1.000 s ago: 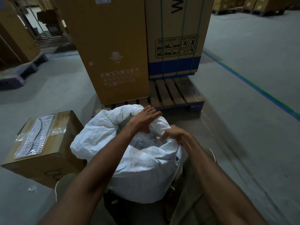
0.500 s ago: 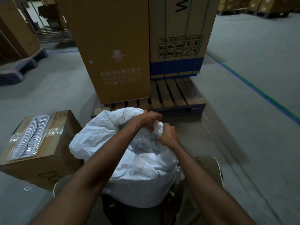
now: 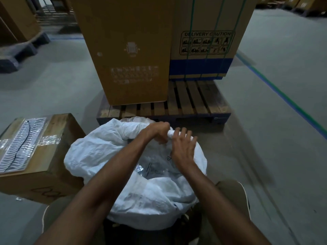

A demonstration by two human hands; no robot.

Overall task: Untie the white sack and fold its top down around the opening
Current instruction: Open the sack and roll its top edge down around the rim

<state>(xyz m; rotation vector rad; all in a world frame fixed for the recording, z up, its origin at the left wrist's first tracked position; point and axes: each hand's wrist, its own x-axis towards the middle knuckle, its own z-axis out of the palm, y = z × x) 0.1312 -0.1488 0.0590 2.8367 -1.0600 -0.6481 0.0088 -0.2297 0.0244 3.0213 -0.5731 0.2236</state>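
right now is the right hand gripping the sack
No, the right hand is open with fingers spread over the sack, while the left hand is shut on its twisted top.

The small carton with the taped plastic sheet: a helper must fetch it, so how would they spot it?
Find the wooden pallet bearing two tall cartons. On the floor to its near left, beside the white sack, sits the low carton. It alone has a ribbed clear sheet taped on top.
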